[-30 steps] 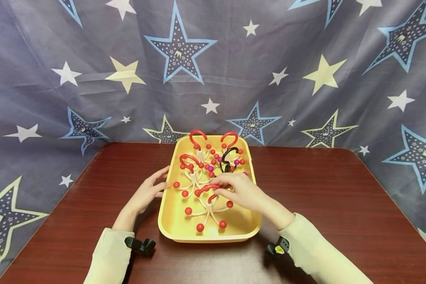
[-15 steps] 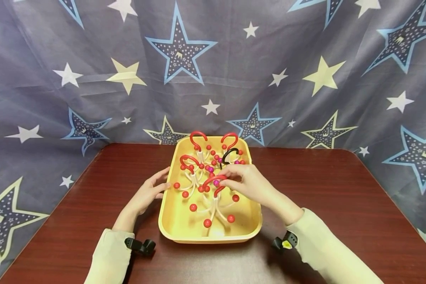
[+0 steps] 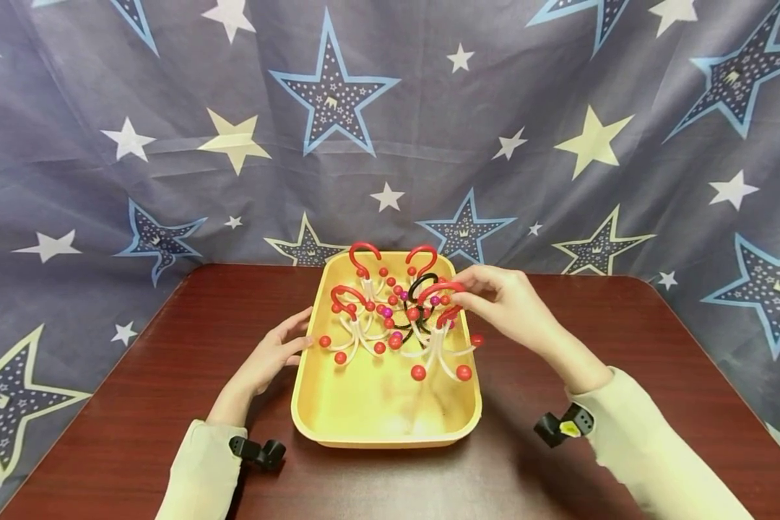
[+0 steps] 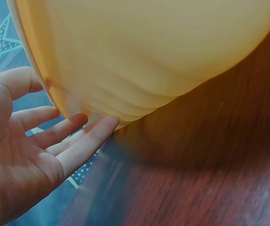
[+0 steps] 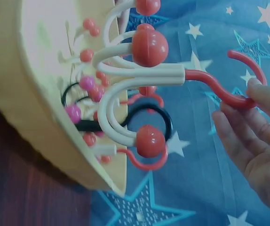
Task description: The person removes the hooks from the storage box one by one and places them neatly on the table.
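Observation:
My right hand [image 3: 510, 307] pinches the red hook of a white multi-arm hanger [image 3: 437, 347] with red ball tips. This hanger is held upright above the right side of the yellow tray [image 3: 344, 426]; in the right wrist view, thumb and fingers meet at the red hook [image 5: 219, 92]. In the tray stand several like red-and-white hangers [image 3: 356, 328], and one black hanger [image 3: 422, 289] with purple balls is partly hidden behind the held one. My left hand [image 3: 276, 354] rests at the tray's left side; in the left wrist view its extended fingers [image 4: 90, 143] touch the outer wall.
The tray stands on a dark red-brown wooden table [image 3: 559, 347]. Behind the table hangs a grey-blue curtain [image 3: 416, 159] with stars. A black camera [image 3: 260, 453] is strapped to the left wrist, and another camera [image 3: 562, 426] to the right.
My right hand has lifted the held hanger and moved it from the tray's near middle toward the right edge. The left hand has stayed at the tray's left side.

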Motion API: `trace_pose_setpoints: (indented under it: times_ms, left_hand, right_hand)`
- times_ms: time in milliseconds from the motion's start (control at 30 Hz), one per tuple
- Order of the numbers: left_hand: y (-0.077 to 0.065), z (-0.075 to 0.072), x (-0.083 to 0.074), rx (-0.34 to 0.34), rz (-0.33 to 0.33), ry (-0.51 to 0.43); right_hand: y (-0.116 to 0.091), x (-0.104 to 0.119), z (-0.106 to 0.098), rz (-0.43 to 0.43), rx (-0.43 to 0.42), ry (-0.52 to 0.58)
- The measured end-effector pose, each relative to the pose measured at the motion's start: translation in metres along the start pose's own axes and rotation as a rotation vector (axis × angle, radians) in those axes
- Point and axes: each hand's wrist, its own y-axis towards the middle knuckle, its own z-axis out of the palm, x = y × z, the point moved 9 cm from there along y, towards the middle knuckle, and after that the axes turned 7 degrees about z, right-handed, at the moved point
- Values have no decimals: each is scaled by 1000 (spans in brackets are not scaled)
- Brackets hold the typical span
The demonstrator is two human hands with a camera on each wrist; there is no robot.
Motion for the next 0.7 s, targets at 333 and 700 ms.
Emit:
trace_pose_setpoints:
  times_ms: [333, 700]
  left_hand:
    - [0, -1, 0, -4, -3, 5]
    - [0, -1, 2, 5, 1, -18]
  right_hand:
    - [-2, -20, -39, 37, -96, -37]
    - [6, -55, -63, 153, -183, -129]
